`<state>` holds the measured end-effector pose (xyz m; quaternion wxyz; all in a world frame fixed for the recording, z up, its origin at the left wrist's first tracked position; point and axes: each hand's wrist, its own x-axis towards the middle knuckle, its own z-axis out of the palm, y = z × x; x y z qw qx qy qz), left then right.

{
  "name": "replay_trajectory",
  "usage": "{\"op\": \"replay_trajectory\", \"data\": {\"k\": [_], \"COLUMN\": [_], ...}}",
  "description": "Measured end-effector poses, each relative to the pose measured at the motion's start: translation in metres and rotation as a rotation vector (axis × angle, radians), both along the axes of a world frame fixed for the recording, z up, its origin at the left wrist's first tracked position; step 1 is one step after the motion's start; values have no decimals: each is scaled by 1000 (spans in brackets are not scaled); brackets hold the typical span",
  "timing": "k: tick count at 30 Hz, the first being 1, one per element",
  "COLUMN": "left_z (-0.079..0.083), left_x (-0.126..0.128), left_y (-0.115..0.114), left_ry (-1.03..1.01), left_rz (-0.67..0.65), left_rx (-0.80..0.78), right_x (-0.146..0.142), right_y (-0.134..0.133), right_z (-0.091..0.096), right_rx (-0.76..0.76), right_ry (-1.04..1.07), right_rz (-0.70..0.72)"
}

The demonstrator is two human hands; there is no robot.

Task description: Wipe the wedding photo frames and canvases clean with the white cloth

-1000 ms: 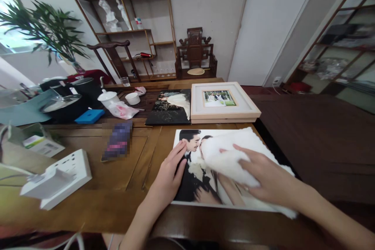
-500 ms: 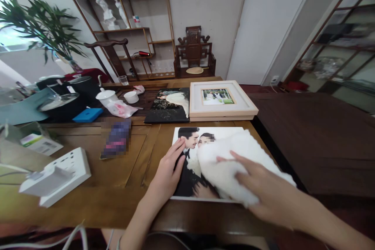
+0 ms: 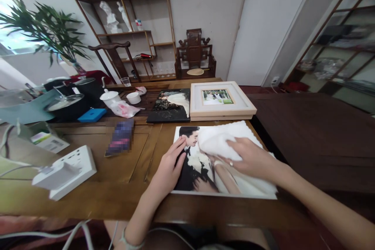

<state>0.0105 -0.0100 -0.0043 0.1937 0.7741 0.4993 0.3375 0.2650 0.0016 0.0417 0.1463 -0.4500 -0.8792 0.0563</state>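
Observation:
A large wedding photo print (image 3: 199, 172) lies flat on the wooden table (image 3: 117, 187) in front of me. My left hand (image 3: 168, 172) rests flat on its left edge, fingers stretched out, pinning it down. My right hand (image 3: 249, 158) presses a white cloth (image 3: 215, 140) onto the upper middle of the print, fingers curled over the cloth. The cloth covers part of the picture.
Behind the print lie a dark photo print (image 3: 171, 105) and a white framed photo (image 3: 221, 99). On the left are a white power strip (image 3: 68, 172), a blurred phone-like object (image 3: 121, 137), a blue box (image 3: 92, 115), cups, pots and a plant (image 3: 43, 31). Shelves and a chair stand at the back.
My right hand has slid the white cloth from the print's lower right up toward its upper middle. My left hand has stayed on the print's left edge.

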Motion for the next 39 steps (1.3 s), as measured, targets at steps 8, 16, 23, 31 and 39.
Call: {"op": "replay_trajectory", "data": {"k": [8, 16, 23, 31, 39], "left_z": [1, -5, -5, -3, -3], "left_x": [0, 0, 0, 0, 0], "left_y": [-1, 1, 2, 1, 1], "left_ry": [-11, 4, 6, -1, -8], "left_rz": [13, 6, -7, -21, -15], "left_rx": [-24, 10, 13, 15, 15], "right_x": [-1, -10, -9, -20, -28], "right_y": [47, -60, -81, 15, 45], "right_z": [6, 13, 19, 8, 10], "right_rx": [31, -44, -48, -31, -11], "right_ry": [-1, -62, 20, -10, 38], "right_rz": [-3, 216, 341, 23, -7]}}
